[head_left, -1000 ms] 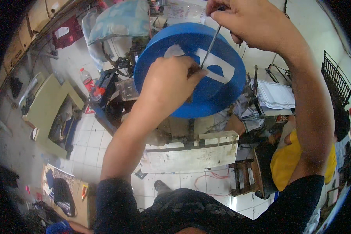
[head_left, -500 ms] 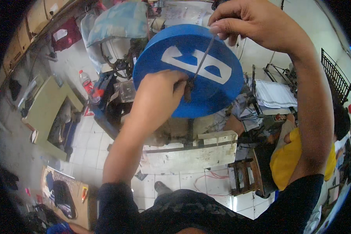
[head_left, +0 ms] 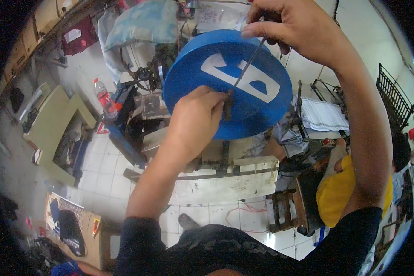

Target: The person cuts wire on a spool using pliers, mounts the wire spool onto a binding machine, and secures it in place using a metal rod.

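A large round blue drum-like piece [head_left: 267,117] is in front of me, its flat face toward me. White cut-out shapes [head_left: 220,72] lie on that face. Across it runs a thin dark metal rod [head_left: 249,66], slanting from upper right to lower left. My left hand [head_left: 193,117] pinches near the rod's lower end, beside a dark brownish piece [head_left: 227,109] by the face; how that piece is joined on I cannot tell. Higher up, over the blue rim, my right hand [head_left: 294,25] is closed round the rod's upper end; its fingertips partly hide it.
Below the blue piece stands a worn white bench board [head_left: 225,186]. A person in a yellow shirt [head_left: 336,191] sits at the right, near folded white cloth [head_left: 324,112]. Leftward are a red-labelled bottle [head_left: 103,99], a pale green panel [head_left: 50,124] and a cardboard box [head_left: 94,250].
The blue piece and both hands appear slightly further right in the picture, along with a small shift of the view. Both hands keep their hold on the rod.
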